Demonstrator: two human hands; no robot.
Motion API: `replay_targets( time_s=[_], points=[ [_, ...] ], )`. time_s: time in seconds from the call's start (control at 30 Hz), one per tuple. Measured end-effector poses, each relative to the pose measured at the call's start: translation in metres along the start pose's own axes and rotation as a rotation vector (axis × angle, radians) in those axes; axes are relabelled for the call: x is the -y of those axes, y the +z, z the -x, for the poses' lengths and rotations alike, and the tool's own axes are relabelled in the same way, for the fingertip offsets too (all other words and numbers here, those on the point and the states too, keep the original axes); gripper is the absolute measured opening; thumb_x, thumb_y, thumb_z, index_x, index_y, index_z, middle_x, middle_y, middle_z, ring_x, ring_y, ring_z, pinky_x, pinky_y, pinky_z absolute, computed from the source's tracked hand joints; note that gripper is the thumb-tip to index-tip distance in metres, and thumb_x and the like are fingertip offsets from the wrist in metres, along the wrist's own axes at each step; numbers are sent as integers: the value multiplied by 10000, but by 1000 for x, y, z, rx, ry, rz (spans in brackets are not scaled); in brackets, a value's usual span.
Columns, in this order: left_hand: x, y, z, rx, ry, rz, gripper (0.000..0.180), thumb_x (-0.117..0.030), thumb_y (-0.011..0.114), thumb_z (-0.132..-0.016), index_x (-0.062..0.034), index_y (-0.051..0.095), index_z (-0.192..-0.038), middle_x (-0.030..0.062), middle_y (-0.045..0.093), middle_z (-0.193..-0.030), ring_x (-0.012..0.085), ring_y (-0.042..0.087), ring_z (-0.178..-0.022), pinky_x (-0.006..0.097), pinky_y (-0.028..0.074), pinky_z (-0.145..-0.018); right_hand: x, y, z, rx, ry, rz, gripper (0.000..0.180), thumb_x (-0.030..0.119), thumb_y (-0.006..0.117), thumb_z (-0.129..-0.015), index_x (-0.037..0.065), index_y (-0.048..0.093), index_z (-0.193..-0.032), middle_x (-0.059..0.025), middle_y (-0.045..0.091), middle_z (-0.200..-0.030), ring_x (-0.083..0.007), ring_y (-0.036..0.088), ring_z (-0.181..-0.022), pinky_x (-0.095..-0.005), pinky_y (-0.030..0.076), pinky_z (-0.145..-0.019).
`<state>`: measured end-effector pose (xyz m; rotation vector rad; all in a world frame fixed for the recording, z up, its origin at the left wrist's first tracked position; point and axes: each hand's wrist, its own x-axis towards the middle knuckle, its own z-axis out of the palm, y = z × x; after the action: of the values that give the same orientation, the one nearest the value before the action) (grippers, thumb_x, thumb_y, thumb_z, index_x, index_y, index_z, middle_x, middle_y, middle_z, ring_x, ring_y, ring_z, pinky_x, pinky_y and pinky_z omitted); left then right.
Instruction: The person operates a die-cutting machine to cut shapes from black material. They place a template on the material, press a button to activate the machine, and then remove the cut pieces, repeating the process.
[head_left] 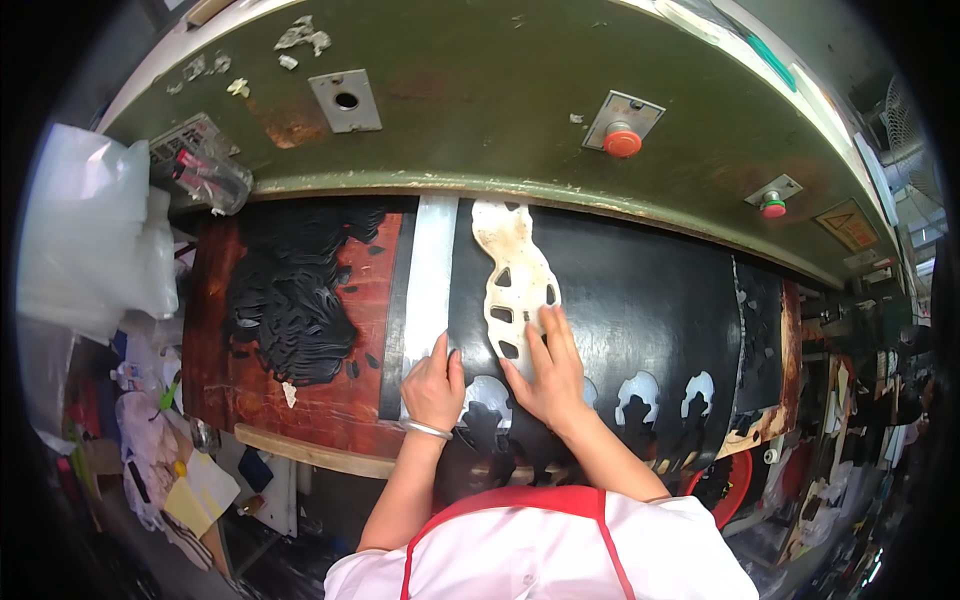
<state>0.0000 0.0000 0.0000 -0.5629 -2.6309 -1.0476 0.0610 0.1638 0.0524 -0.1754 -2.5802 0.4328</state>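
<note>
My right hand (548,380) lies with its fingers stretched out on the lower end of a pale, wavy-edged plate (508,262) with several cut-out holes. The plate rests on a wide black sheet (640,290). Beside it to the left, my left hand (433,388) is curled, its index finger and thumb pointing up. It sits at the lower end of a whitish strip (430,270), by the black sheet's left part. Whether anything small is inside its fingers is hidden. Along the near edge of the black sheet several shaped openings (637,394) show a light surface beneath.
A heap of black cut pieces (300,310) lies on the reddish board (215,340) at left. The green machine beam (480,110) spans the far side, bearing a red button (622,141). Clear plastic bags (90,230) hang at far left; a red basin (735,485) stands below right.
</note>
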Motion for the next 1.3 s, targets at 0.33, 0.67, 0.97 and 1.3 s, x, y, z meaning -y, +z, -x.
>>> replay_targets(
  time_s=[0.33,0.67,0.97,1.3],
  points=[
    [1,14,-112,48,-148,100,268,-174,626,-887,-48,651,-1123,128,607,-640,294,591,-555,380,474,-558,-130,-66,-39,-409,445,-299,629,106,673,-838,-26,387,-1383,-127,610,-1004,-160,582,-834,-271,510,-666],
    [12,17,-98,35,-121,-105,135,-147,622,-884,-22,595,-838,142,550,-657,332,562,-668,434,434,-629,-270,-101,-154,-685,493,97,874,434,451,-965,-122,-19,-1448,-347,33,-1512,-437,35,-1431,-483,48,-1167],
    [18,35,-107,-43,-40,-138,295,-209,615,-903,-46,529,-672,161,524,-596,371,536,-573,451,402,-522,-310,-100,-87,-425,483,350,870,342,618,-899,-45,103,-1484,-309,127,-1511,-424,145,-1415,-479,150,-1150],
    [30,25,-74,13,-49,23,274,-154,592,-911,-20,490,-694,196,512,-671,407,496,-669,468,385,-616,-355,-83,77,-376,904,-215,315,227,612,-941,-50,604,-792,-41,616,-692,-74,496,-646,-261,416,-599]
  ],
)
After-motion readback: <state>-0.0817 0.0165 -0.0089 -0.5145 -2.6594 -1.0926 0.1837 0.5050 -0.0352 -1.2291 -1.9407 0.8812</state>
